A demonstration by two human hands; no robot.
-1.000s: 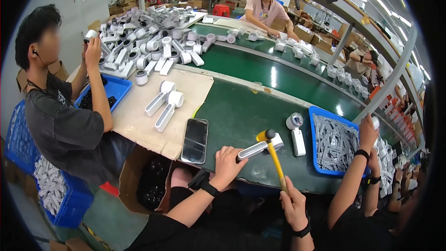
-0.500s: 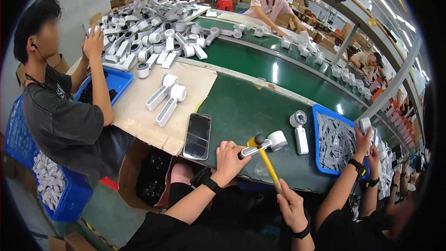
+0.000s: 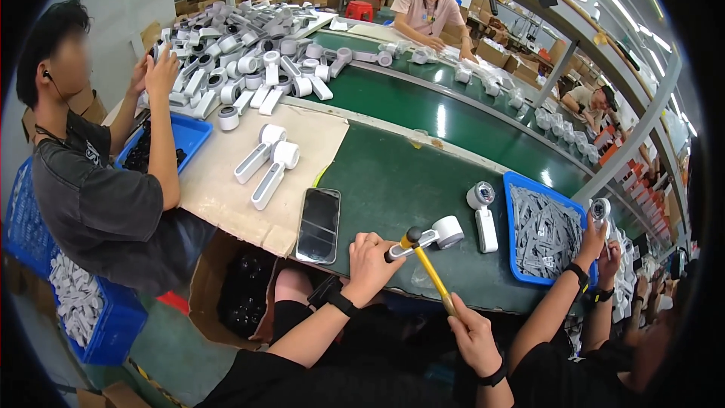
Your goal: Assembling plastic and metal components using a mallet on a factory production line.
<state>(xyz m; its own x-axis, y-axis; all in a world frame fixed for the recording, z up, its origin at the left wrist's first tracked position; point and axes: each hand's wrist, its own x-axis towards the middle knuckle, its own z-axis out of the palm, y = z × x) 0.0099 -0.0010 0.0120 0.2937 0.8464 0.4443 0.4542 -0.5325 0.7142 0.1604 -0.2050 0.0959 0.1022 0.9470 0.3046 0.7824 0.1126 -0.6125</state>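
At lower centre of the frame our right hand (image 3: 472, 332) is closed around the yellow handle of a small hammer (image 3: 428, 270), whose dark head sits just above and beside the part we hold. Our left hand (image 3: 370, 263), just left of centre, is closed around the grey stem of a white handheld fan part (image 3: 436, 234); its round white head lies to the right, resting on the green bench (image 3: 393, 181). The hammer head is touching or just over the stem near our left fingers; we cannot tell which. Just left of our left hand a black phone (image 3: 319, 224) lies flat, half on the bench and half on a beige cardboard sheet (image 3: 226, 181). Right of the part, a second white fan unit (image 3: 483, 215) lies on the bench, next to a blue tray (image 3: 544, 234) of grey pieces. At lower right another person's hands hold a similar round-headed part (image 3: 600, 210). Two more white fan units (image 3: 264, 162) lie on the cardboard. At left a person in a dark shirt (image 3: 91, 196) holds a part up near a big pile of white and grey parts (image 3: 242, 60) at upper left. At top centre a person in a pink shirt (image 3: 427, 11) works at the far bench side.
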